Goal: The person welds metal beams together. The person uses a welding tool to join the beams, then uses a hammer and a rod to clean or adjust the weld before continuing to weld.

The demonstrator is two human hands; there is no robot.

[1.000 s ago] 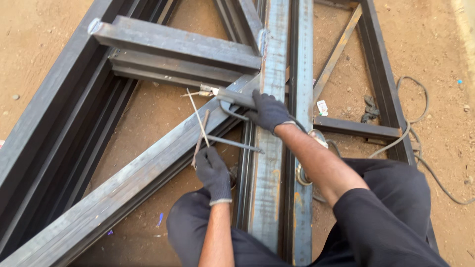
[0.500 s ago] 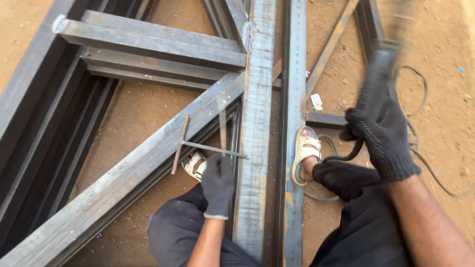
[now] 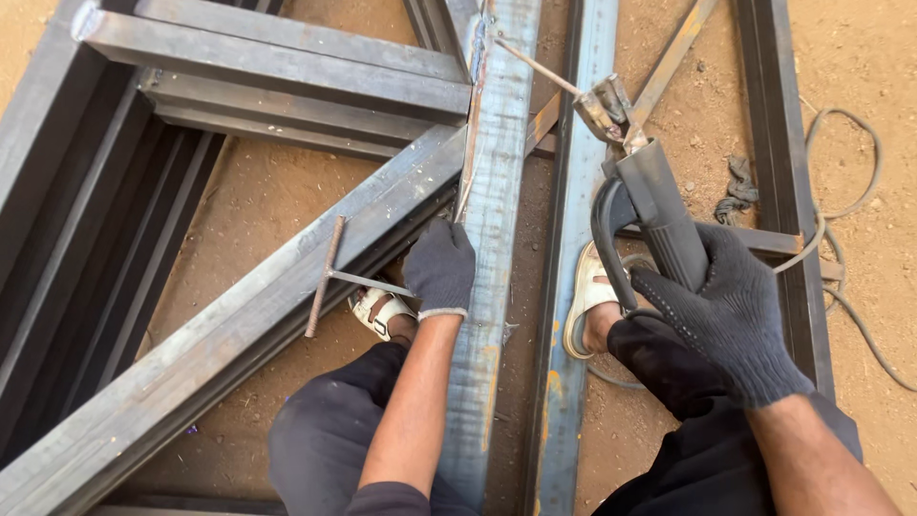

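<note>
Nearest, by the right knee: wrapped the gloved right hand point(image 3: 731, 315) fully round the handle of the electrode holder point(image 3: 659, 205), no gap at the fingers. Pointed the holder up and left, with its welding rod point(image 3: 535, 65) slanting across the right rail to the top of the long steel tube point(image 3: 497, 191), tip at or just short of the seam there; cannot tell which.

A little farther: curled the gloved left hand point(image 3: 439, 268) down over that tube's left edge, onto the end of a thin T-shaped bar point(image 3: 330, 277) lying across the diagonal tube point(image 3: 239, 315). Cannot tell whether pinched or merely pressed.

By judgement, best done with the bar pinned flat against both tubes, the rod tip steadied from the wrist, and the black cable point(image 3: 841, 239) left slack on the dirt at the frame's right edge, away from the sandal point(image 3: 587, 296).

Saw no container anywhere; only a dark rag point(image 3: 735, 186) on the ground beyond.
</note>
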